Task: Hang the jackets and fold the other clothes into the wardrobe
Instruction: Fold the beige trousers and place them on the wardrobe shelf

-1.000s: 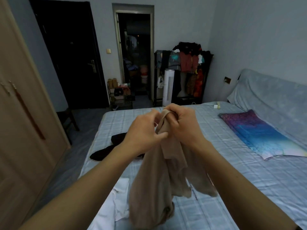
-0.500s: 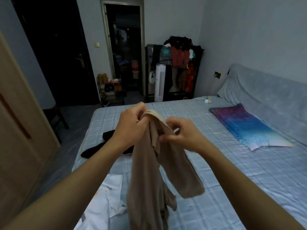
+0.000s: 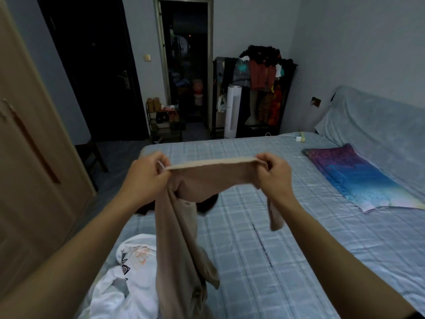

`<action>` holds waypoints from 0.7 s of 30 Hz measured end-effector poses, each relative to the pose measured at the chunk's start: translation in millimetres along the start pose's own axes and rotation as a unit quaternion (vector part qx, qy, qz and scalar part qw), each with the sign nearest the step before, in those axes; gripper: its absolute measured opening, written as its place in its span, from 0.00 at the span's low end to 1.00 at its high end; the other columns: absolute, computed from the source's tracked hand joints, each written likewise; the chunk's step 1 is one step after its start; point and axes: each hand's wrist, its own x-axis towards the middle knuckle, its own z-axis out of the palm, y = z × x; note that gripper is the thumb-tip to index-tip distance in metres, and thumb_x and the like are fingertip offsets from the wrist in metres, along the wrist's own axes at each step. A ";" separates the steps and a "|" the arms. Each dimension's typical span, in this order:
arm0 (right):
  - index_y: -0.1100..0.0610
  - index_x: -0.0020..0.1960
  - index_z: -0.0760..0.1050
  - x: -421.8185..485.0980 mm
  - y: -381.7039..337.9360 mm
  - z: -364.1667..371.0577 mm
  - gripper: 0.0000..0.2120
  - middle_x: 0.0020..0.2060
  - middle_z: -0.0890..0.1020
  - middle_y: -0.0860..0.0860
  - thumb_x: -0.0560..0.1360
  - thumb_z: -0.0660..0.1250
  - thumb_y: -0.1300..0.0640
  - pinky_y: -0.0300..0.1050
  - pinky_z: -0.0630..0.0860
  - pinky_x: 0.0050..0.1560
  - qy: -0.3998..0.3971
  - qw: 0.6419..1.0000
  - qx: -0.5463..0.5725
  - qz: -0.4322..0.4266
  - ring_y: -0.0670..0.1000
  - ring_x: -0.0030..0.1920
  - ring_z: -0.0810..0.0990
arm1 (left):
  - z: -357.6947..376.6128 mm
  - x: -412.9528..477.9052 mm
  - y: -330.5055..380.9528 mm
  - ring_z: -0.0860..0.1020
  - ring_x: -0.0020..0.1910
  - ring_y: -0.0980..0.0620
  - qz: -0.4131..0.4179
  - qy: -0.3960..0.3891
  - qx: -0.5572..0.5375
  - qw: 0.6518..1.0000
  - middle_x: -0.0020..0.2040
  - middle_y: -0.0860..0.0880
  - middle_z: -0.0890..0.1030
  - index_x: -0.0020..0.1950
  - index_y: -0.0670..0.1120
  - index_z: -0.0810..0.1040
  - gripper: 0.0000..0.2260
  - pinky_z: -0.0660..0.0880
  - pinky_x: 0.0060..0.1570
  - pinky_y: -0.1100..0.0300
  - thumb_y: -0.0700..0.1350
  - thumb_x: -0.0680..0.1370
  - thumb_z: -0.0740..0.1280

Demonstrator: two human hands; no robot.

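While taut on top, beige garment (image 3: pixel 207 178)

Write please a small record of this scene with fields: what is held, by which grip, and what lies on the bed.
held: beige garment, top edge stretched level, rest hanging
left grip: pinches the edge's left end
right grip: pinches the right end
on bed: white shirt, black garment, colourful cloth
wardrobe: at the left

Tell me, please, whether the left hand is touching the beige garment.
Touching. The head view shows the left hand pinching one end of the stretched top edge of the beige garment, while the right hand pinches the other end.
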 end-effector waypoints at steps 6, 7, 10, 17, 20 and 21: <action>0.55 0.46 0.82 13.0 -58.1 14.6 0.10 0.37 0.80 0.44 0.72 0.66 0.67 0.31 0.71 0.39 -0.015 0.987 -0.010 -0.159 0.40 0.40 0.78 | 27.7 -14.4 0.4 0.79 0.39 0.64 0.017 -0.143 -0.001 0.990 0.43 0.57 0.82 0.47 0.56 0.79 0.08 0.75 0.40 0.64 0.45 0.73 0.74; 0.56 0.46 0.82 11.1 -64.1 21.1 0.09 0.39 0.81 0.47 0.72 0.66 0.67 0.37 0.74 0.41 -0.034 0.984 -0.018 -0.176 0.43 0.41 0.78 | 31.9 -15.1 7.2 0.79 0.45 0.64 0.028 -0.172 -0.035 0.984 0.47 0.59 0.82 0.52 0.57 0.78 0.13 0.76 0.45 0.65 0.49 0.71 0.76; 0.57 0.48 0.81 1.8 -73.0 38.9 0.08 0.42 0.82 0.51 0.72 0.66 0.65 0.50 0.78 0.45 -0.068 0.976 -0.032 -0.203 0.50 0.43 0.80 | 45.5 -13.0 26.1 0.80 0.48 0.63 0.037 -0.188 -0.113 0.975 0.49 0.60 0.82 0.55 0.58 0.77 0.21 0.78 0.46 0.66 0.59 0.65 0.77; 0.57 0.46 0.81 2.1 -62.4 40.9 0.06 0.40 0.82 0.50 0.72 0.67 0.65 0.51 0.78 0.44 -0.055 0.981 0.008 -0.188 0.50 0.42 0.80 | 61.5 -1.7 38.8 0.78 0.32 0.52 0.047 -0.056 -0.095 0.993 0.30 0.48 0.79 0.35 0.45 0.78 0.11 0.74 0.32 0.56 0.44 0.77 0.68; 0.57 0.48 0.81 2.5 -31.9 37.8 0.05 0.41 0.82 0.50 0.72 0.70 0.62 0.47 0.77 0.43 -0.056 0.986 -0.028 -0.155 0.48 0.42 0.79 | 60.0 4.5 40.2 0.72 0.28 0.58 0.018 -0.045 -0.134 0.990 0.27 0.49 0.76 0.32 0.45 0.76 0.13 0.68 0.27 0.65 0.41 0.77 0.69; 0.56 0.50 0.81 1.3 -18.0 38.4 0.07 0.43 0.82 0.50 0.72 0.72 0.60 0.46 0.77 0.44 -0.062 0.989 -0.051 -0.126 0.48 0.43 0.78 | 58.7 7.2 41.8 0.72 0.28 0.58 0.013 -0.045 -0.141 0.989 0.28 0.48 0.77 0.32 0.44 0.77 0.12 0.68 0.28 0.64 0.42 0.76 0.69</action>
